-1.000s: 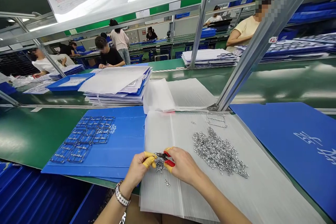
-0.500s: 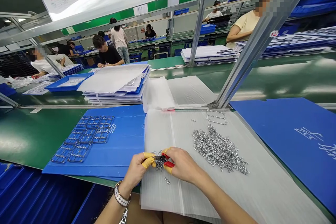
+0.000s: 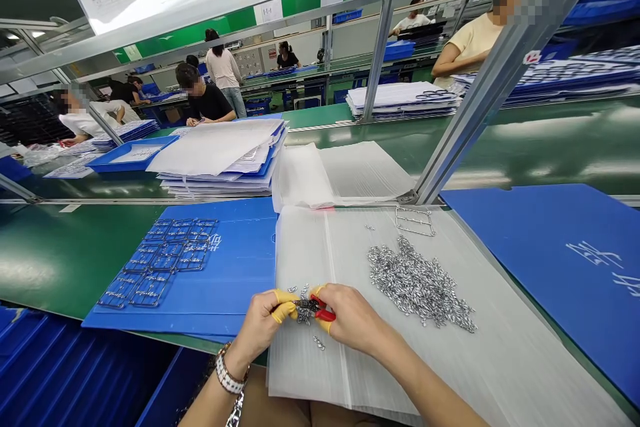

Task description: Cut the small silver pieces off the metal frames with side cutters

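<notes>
My left hand (image 3: 261, 320), yellow covers on its fingertips, is pinched at the jaw end of the pliers; what lies between the fingers is too small to make out. Closed around the red handles of the pliers (image 3: 325, 315) is my right hand (image 3: 353, 321), also with yellow finger covers. Beneath the pliers lies a small heap of shiny metal pieces (image 3: 303, 317), partly hidden by the tool and fingers. A few linked pieces (image 3: 319, 343) rest nearer to me. To the right spreads a large pile of similar silver pieces (image 3: 420, 283) on a white foam sheet (image 3: 370, 373).
Several dark wire frames (image 3: 163, 255) lie on a blue board (image 3: 240, 267) at left. A silver frame (image 3: 415, 221) sits behind the pile. A stack of sheets (image 3: 215, 153), a metal post (image 3: 470, 113) and another blue board (image 3: 560, 240) surround the spot. Several people work beyond.
The view has shifted very slightly. Both hands keep almost the same place and grip, with only a small turn of the pliers.
</notes>
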`<state>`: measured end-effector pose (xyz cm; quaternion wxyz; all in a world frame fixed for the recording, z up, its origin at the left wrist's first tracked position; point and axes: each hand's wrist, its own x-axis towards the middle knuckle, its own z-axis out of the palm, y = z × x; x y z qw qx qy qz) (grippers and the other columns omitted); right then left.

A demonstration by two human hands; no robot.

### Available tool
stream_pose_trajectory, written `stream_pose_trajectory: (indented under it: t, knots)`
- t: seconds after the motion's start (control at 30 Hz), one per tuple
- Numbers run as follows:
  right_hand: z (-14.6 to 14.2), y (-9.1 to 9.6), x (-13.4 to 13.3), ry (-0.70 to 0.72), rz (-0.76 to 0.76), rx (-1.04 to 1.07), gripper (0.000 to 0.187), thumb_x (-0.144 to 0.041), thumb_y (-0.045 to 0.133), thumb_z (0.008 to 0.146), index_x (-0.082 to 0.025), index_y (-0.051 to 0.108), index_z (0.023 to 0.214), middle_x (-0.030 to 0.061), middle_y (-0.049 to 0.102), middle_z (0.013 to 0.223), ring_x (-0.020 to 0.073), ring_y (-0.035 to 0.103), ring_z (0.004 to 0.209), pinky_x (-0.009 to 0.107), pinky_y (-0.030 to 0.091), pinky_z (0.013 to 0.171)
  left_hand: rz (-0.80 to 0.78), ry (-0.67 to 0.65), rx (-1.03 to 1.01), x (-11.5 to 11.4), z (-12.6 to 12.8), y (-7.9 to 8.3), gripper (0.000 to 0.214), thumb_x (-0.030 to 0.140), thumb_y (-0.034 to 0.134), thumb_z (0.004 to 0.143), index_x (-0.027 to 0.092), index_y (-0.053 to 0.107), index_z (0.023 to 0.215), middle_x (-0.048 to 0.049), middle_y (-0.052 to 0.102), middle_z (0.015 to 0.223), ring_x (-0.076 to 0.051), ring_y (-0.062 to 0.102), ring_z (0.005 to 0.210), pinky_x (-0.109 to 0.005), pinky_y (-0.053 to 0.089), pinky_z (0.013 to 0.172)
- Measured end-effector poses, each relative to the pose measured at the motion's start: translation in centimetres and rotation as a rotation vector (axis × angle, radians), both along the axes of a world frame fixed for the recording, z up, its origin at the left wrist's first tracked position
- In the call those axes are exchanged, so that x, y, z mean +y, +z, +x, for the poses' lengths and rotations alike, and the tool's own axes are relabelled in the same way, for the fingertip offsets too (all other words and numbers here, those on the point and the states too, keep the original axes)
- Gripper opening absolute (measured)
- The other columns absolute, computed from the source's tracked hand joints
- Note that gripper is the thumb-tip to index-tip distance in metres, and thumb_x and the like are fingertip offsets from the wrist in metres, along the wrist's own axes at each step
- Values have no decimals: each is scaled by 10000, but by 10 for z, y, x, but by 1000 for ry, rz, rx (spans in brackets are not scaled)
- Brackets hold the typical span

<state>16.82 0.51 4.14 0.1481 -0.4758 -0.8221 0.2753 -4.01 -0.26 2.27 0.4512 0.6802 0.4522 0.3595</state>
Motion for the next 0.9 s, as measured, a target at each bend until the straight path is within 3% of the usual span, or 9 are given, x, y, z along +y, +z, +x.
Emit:
stream_pose_trajectory:
  t: [0.13,0.27,0.4,0.53,0.63,0.77,0.9]
  knots:
    - [0,3,-3,-15,-12,-12,98,-126,486,697,-210,535,706,3,606,718,134,534,640,221,313,563,-24,-2,-4,-1,2,2,239,350,559,837,171,718,840,-57,680,708,-170,597,692,-271,463,681]
    - [3,3,-5,-106,-57,-12,54,-183,496,722,-212,536,700,1,612,704,134,540,617,226,306,546,-161,43,-100,-1,5,0,264,382,581,814,155,714,836,-52,675,677,-166,578,659,-268,445,659]
    - [8,3,-3,-175,-91,18,70,-270,515,749,-210,546,732,-5,610,705,130,533,613,223,318,543,-309,98,-208,-1,8,-4,326,415,590,800,124,702,891,-31,643,614,-93,423,487,-214,315,489]
    - [11,6,-2,-215,-103,51,115,-287,507,755,-214,574,814,-3,606,721,144,547,640,237,365,565,-351,112,-202,1,8,-4,360,425,585,800,106,694,927,-31,636,623,-71,336,456,-211,248,460]
    - [12,6,-4,-224,-77,111,189,-285,503,766,-213,590,917,28,633,841,173,582,758,271,434,665,-286,116,-107,1,9,-3,351,411,540,830,121,696,953,-42,655,658,-104,438,500,-227,337,502]
    - [13,3,-8,-191,84,240,360,-330,463,838,-224,511,1179,83,613,1071,209,566,990,348,458,848,-25,62,130,-2,12,0,278,320,511,856,184,695,1013,-73,687,835,-189,593,786,-298,447,738]
    - [21,-11,-3,-107,203,261,403,-417,455,868,-300,462,1253,78,631,1069,223,595,968,374,486,840,141,94,268,8,-5,9,268,272,498,863,201,678,1049,-88,666,956,-192,595,905,-299,461,811]
